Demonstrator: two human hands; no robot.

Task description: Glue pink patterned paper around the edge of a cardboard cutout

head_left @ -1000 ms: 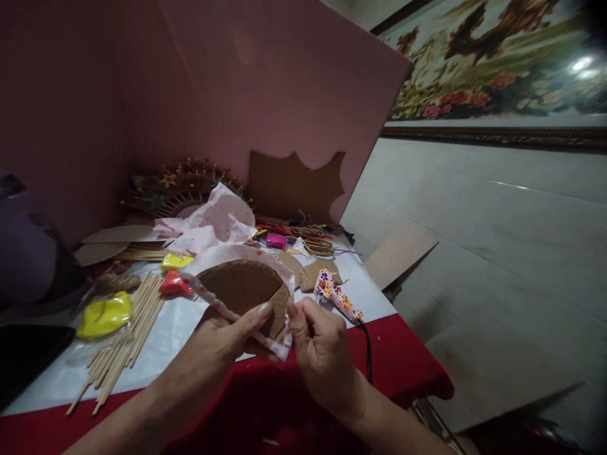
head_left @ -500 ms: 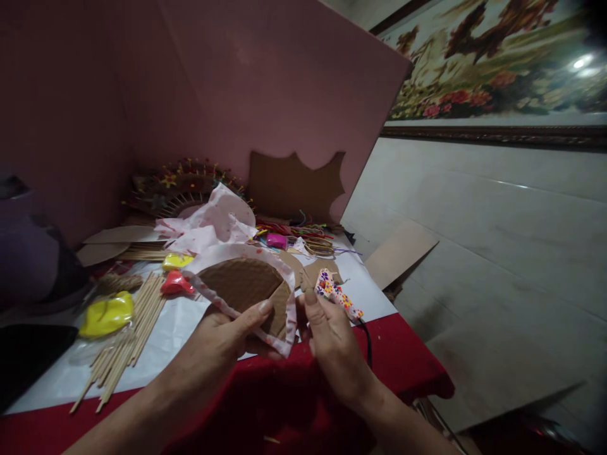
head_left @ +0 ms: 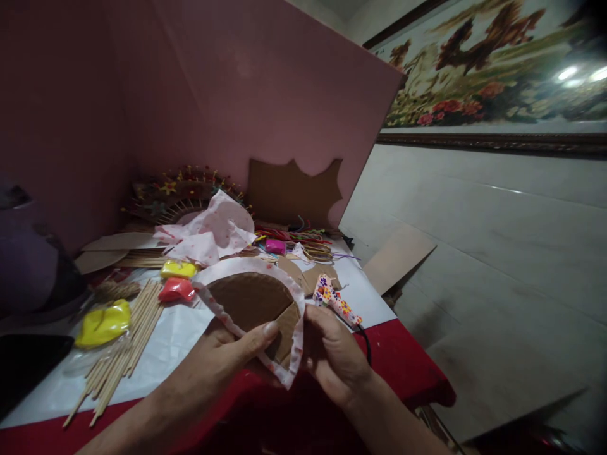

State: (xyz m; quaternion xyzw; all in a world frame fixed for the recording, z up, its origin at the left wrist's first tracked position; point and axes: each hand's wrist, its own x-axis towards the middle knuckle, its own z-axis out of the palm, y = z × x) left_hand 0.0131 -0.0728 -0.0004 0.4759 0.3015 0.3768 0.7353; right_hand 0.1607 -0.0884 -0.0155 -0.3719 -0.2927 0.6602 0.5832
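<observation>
A curved cardboard piece (head_left: 251, 297) with pale pink patterned fabric folded over its rim is held up above the table's front edge. My left hand (head_left: 237, 354) grips its lower left side, thumb on the cardboard and fingers hidden behind. At the right rim is my right hand (head_left: 334, 354), its thumb and curled fingers closed on the fabric edge. Just beyond my right hand lies a flower-patterned glue gun (head_left: 336, 300) with a black cord.
Wooden sticks (head_left: 126, 354), yellow clay packs (head_left: 103, 323) and a red pack (head_left: 177, 290) lie left. Pink fabric (head_left: 213, 230) is behind, near scissors (head_left: 318, 253). A scalloped cardboard sheet (head_left: 291, 189) leans on the pink panel (head_left: 265, 82). Red cloth (head_left: 408, 360) covers the front edge.
My right hand has moved from beside the piece onto its right rim. The held piece sits slightly lower and further right, and the view has shifted a little.
</observation>
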